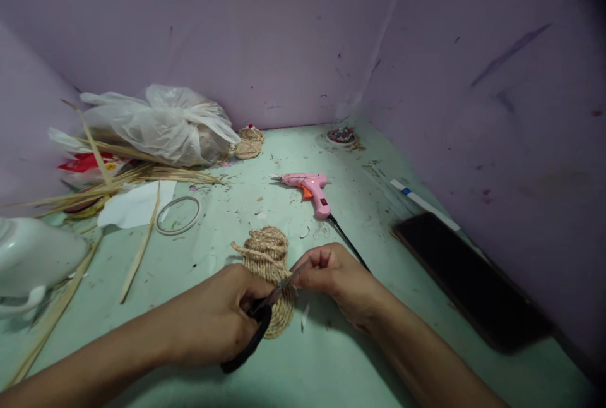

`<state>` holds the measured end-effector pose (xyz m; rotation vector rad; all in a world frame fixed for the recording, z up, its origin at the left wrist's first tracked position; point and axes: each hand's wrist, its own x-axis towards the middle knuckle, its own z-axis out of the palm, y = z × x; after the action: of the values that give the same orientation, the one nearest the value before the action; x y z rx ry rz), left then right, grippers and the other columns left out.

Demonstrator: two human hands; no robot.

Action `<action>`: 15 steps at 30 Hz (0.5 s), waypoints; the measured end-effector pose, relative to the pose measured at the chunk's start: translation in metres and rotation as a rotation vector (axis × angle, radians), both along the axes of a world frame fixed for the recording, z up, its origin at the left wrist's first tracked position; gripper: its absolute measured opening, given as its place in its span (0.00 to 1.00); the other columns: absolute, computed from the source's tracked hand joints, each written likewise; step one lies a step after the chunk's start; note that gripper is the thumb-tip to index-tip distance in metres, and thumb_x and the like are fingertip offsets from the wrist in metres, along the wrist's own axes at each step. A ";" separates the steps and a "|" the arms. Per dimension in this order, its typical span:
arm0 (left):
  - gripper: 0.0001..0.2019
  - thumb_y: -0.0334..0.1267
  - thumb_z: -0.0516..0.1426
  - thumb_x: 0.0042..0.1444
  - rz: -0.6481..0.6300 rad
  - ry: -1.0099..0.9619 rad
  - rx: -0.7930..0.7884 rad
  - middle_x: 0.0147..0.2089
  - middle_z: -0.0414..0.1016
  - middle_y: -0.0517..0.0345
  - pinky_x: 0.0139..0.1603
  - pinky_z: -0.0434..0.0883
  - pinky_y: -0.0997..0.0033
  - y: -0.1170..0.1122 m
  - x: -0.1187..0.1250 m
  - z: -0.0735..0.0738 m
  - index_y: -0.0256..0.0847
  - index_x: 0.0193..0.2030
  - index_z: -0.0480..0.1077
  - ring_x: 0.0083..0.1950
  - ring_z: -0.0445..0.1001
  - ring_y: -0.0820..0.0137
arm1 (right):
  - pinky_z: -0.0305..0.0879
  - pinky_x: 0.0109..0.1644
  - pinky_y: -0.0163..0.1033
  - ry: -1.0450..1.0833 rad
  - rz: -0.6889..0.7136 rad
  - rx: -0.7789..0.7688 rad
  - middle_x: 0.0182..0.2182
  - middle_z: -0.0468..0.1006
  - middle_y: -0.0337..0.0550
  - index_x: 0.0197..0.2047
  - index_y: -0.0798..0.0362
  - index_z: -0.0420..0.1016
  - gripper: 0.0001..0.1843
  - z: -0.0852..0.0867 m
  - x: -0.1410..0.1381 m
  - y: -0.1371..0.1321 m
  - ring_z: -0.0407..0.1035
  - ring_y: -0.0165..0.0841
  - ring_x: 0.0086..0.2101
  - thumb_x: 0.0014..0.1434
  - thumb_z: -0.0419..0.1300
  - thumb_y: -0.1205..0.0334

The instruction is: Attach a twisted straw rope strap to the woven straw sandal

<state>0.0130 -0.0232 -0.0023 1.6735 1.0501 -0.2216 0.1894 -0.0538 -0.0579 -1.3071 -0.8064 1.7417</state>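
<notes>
One rope slipper (266,245) lies between left hand (220,313) and right hand (335,280).

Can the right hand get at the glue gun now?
Likely yes: the glue gun lies just beyond the right hand, with nothing bulky between. That hand seems busy at the scissors, so it may need freeing first.

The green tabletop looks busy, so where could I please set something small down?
Two patches look mostly bare, bar scraps: between the white ring and pink glue gun, and between the gun's cord and the black phone. Left is crowded: plastic bag, dried strips, white vessel.
</notes>
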 end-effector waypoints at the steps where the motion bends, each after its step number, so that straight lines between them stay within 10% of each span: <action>1: 0.06 0.30 0.47 0.33 -0.002 -0.014 -0.024 0.18 0.53 0.66 0.21 0.55 0.76 0.000 0.000 -0.001 0.40 0.22 0.62 0.21 0.54 0.75 | 0.53 0.27 0.31 -0.009 -0.003 0.001 0.14 0.71 0.36 0.17 0.59 0.75 0.02 -0.001 0.000 0.000 0.60 0.22 0.19 0.33 0.61 0.70; 15: 0.06 0.27 0.46 0.37 0.052 -0.143 -0.212 0.18 0.54 0.67 0.19 0.51 0.77 -0.004 0.003 0.001 0.38 0.23 0.61 0.21 0.53 0.78 | 0.51 0.25 0.31 -0.035 -0.024 0.006 0.13 0.70 0.35 0.15 0.58 0.73 0.01 0.000 0.001 0.001 0.57 0.22 0.18 0.33 0.61 0.69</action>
<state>0.0164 -0.0272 -0.0014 1.4482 0.9279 -0.1704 0.1901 -0.0531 -0.0576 -1.3412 -0.8116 1.7012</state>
